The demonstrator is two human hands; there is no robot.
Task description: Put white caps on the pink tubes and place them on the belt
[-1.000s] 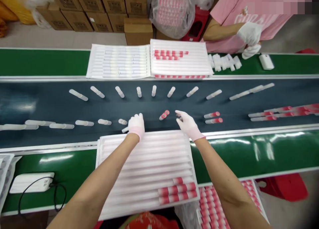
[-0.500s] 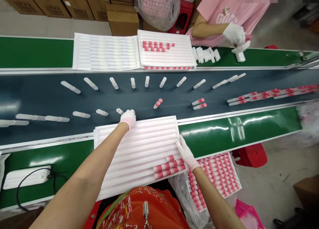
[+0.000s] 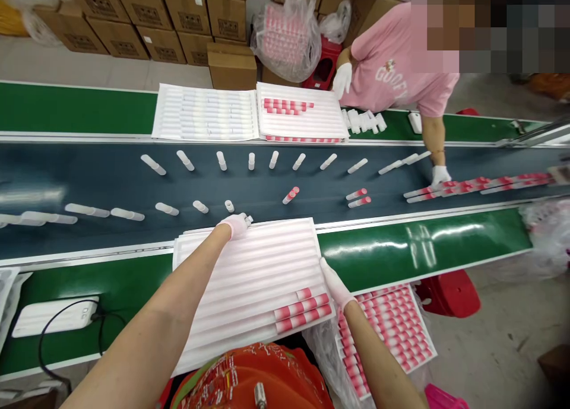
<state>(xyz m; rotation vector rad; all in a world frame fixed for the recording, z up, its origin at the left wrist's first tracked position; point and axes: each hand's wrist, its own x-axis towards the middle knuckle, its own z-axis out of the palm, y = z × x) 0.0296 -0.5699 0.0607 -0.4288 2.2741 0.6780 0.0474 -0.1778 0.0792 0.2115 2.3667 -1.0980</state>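
Observation:
My left hand [image 3: 238, 225], in a white glove, is closed at the far edge of a ribbed white tray [image 3: 249, 266], with a small white tube [image 3: 249, 219] at its fingertips. Along the tray's right edge lies my gloved right hand [image 3: 336, 284], holding that edge. A few red-and-white tubes [image 3: 303, 320] rest in the grooves at the tray's near right corner. Beyond the tray, white tubes [image 3: 167, 209] stand on the dark belt, one [image 3: 229, 206] close to my left hand. Red-tipped tubes [image 3: 291, 195] stand farther right.
Across the belt [image 3: 214, 180], a co-worker in a pink shirt [image 3: 392, 65] reaches a gloved hand [image 3: 440, 175] to a row of red-tipped tubes. Two trays [image 3: 303, 124] lie on the far green ledge. A power bank [image 3: 56, 317] with a cable sits left; a filled tray [image 3: 392, 332] is below right.
My left hand has drawn back from the belt to the tray's edge with a white tube. The co-worker's arm now reaches over the belt. The view has shifted slightly.

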